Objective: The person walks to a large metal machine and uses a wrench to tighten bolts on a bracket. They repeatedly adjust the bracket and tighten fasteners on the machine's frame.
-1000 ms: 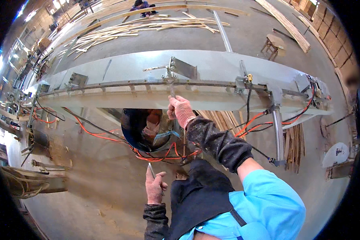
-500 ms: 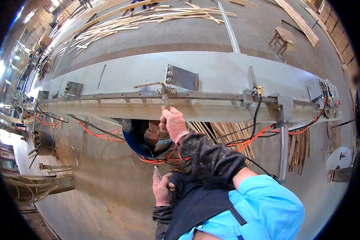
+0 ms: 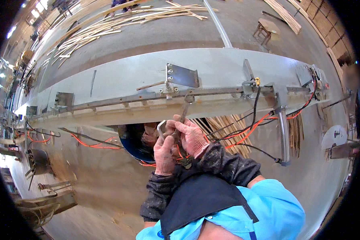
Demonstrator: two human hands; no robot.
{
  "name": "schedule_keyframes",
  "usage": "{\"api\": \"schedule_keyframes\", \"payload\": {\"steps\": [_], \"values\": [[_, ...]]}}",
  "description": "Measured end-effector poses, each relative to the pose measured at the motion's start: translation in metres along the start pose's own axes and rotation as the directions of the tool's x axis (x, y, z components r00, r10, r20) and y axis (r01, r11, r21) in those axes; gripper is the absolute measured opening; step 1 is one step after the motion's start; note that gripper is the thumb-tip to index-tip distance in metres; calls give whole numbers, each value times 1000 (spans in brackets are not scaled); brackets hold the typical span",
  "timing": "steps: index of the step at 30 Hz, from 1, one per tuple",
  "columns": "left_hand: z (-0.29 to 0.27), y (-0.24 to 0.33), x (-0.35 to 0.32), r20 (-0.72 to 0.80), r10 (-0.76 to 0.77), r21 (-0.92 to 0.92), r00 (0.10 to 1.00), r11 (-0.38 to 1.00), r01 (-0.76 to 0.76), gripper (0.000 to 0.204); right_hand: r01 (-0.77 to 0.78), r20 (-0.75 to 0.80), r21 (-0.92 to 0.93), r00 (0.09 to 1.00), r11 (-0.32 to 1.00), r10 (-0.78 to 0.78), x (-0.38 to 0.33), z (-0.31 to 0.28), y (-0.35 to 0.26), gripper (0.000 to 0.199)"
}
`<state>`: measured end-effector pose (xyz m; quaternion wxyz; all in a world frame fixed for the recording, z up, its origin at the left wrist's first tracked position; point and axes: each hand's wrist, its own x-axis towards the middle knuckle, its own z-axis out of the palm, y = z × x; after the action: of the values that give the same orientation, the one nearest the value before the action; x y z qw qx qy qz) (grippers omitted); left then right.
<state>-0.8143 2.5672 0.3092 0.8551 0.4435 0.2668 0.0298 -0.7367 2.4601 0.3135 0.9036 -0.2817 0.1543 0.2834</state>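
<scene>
Even daylight, glare at left rim, edges bent, perhaps slightly soft

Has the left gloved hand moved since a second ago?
Yes. The left gloved hand has come up from low beside the dark apron toward the long grey metal rail, and now sits against the right gloved hand, holding a metal wrench.

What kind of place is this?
Probably a workshop or factory that works wood: a long grey machine with orange cables, wooden strips strewn on the concrete floor, and gloved hands holding a metal tool.
</scene>
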Motion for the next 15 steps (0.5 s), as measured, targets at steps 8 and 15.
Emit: {"api": "schedule_keyframes", "payload": {"steps": [8, 15], "values": [[-33, 25, 17, 128, -85, 241, 988, 969, 52, 14, 309, -108, -320, 927, 896, -358, 3, -27, -11, 30], [-49, 55, 37, 396, -232, 627, 889, 776, -77, 9, 61, 35, -997, 893, -44, 449, -34, -6, -92, 27]]}}
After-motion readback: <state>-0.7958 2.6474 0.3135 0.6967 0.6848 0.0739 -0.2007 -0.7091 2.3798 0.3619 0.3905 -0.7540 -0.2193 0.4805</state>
